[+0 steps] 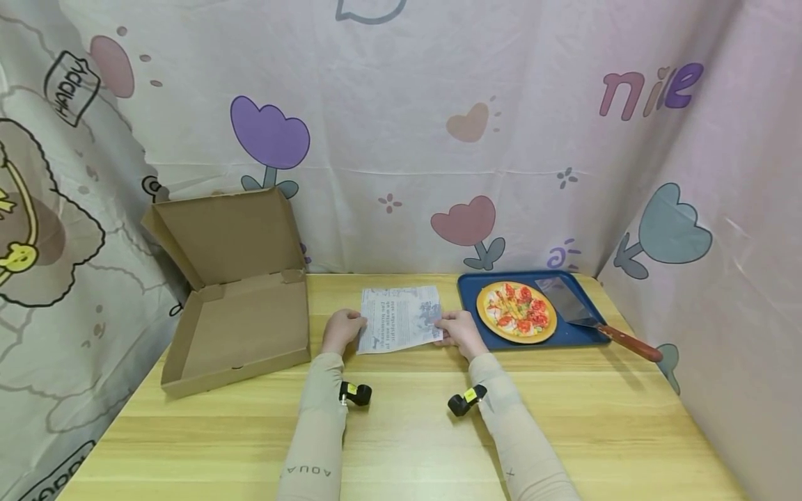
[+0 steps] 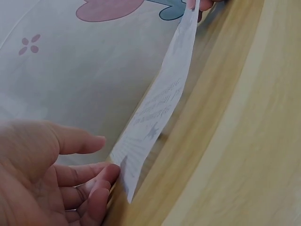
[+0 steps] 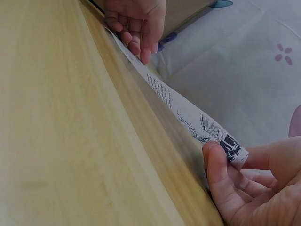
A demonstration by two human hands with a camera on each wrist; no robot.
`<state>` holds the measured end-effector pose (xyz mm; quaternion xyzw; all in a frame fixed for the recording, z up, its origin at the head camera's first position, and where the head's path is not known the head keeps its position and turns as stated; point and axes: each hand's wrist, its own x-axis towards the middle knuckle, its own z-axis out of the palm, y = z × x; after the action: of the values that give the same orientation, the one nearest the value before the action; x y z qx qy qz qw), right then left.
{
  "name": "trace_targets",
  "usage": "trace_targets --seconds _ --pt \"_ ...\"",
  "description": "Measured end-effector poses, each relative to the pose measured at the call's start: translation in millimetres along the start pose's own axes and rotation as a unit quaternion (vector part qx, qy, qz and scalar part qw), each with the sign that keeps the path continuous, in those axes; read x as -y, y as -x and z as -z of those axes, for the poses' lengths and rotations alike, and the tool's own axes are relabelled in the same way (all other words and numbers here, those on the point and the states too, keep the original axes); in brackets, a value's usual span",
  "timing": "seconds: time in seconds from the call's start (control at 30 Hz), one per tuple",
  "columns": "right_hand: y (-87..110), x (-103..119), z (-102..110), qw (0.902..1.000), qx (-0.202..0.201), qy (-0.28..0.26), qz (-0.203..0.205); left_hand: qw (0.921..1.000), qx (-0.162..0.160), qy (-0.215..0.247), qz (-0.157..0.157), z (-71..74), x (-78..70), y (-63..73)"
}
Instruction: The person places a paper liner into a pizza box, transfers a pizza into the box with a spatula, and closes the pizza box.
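A printed sheet of paper (image 1: 401, 320), newspaper-like, is at the middle of the table, its right end raised slightly off the wood. My right hand (image 1: 462, 332) pinches that end between thumb and fingers, plain in the right wrist view, where the sheet (image 3: 176, 106) runs away from the hand (image 3: 263, 183). At the left end, my left hand (image 1: 342, 330) touches the edge with its fingertips. In the left wrist view the left thumb (image 2: 82, 141) stands apart from the fingers, so the paper (image 2: 155, 108) is not pinched there.
An unlidded cardboard pizza box (image 1: 247, 334) stands at the left, its lid (image 1: 234, 240) upright. To the right lies a blue tray (image 1: 466, 289) with a toy-like pizza (image 1: 516, 312) and a wooden-handled spatula (image 1: 629, 342) jutting past its edge. A patterned curtain (image 1: 388, 139) hangs behind.
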<state>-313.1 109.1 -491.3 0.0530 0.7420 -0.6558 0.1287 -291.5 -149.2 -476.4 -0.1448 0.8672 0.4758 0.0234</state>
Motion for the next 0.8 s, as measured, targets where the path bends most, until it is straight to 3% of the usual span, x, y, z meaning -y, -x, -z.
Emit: trace_targets --seconds 0.27,0.43,0.57,0.8 --pt "0.2 -1.7 3.2 0.9997 0.012 -0.023 0.003 0.9977 0.018 0.066 0.004 6.5 -0.5 1.8" --pt "0.9 0.3 3.8 0.9996 0.009 -0.027 0.001 0.9954 0.015 0.094 -0.014 16.3 -6.8 8.2" --pt "3.0 5.5 4.4 0.9996 0.002 -0.026 0.006 0.9951 0.005 0.091 -0.036 25.8 -12.6 10.6" --pt "5.7 14.0 7.4 0.9993 -0.003 -0.031 0.021 0.996 -0.009 0.079 -0.041 43.3 -19.4 11.8"
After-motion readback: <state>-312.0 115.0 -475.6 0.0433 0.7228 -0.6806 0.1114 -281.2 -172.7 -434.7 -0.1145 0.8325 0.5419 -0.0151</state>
